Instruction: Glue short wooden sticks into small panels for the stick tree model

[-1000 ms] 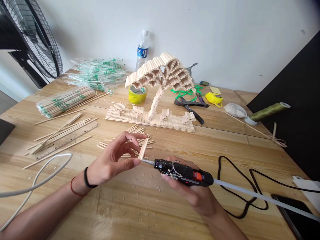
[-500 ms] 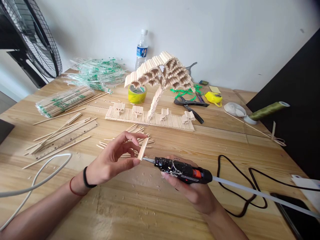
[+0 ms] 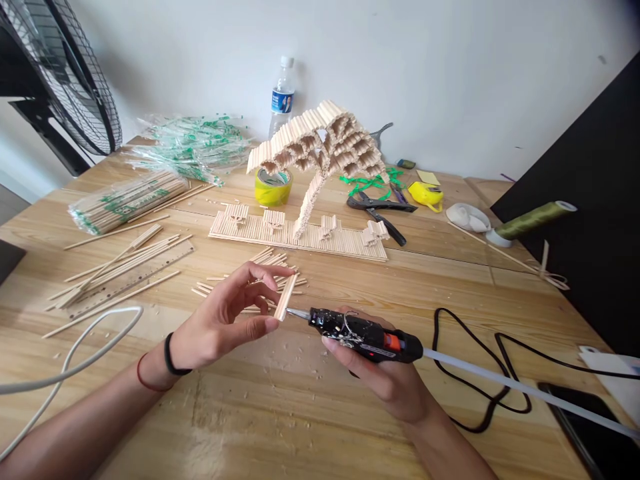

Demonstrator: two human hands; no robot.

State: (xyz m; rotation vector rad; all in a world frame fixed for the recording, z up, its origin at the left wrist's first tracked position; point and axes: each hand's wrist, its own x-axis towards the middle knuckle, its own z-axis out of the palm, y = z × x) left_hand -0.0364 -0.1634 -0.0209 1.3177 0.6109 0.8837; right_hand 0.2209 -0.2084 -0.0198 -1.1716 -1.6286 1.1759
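My left hand [image 3: 233, 310] pinches a small strip of short wooden sticks [image 3: 287, 298] between thumb and fingertips, tilted above the table. Wrapped in my right hand [image 3: 383, 380] is a black hot glue gun [image 3: 367, 337] with an orange switch. Its metal nozzle meets or nearly meets the strip's lower right edge. A long white glue stick [image 3: 500, 380] juts from the gun's rear. Behind my left hand lies a pile of short cut sticks [image 3: 267, 257], partly hidden by it. Farther back stands a tree-like model [image 3: 313, 193] of glued sticks on a flat stick base [image 3: 345, 248].
Bagged sticks [image 3: 130, 200], a clear ruler [image 3: 135, 280] and loose sticks lie left, with a white cable [image 3: 100, 320]. Behind are yellow tape [image 3: 273, 190], a bottle [image 3: 283, 100] and black cutters [image 3: 383, 210]. A black cord [image 3: 485, 407] and phone [image 3: 585, 427] lie right.
The glue gun's nozzle has moved slightly up along the strip's edge. Both hands keep their hold, and the whole view has shifted a little.
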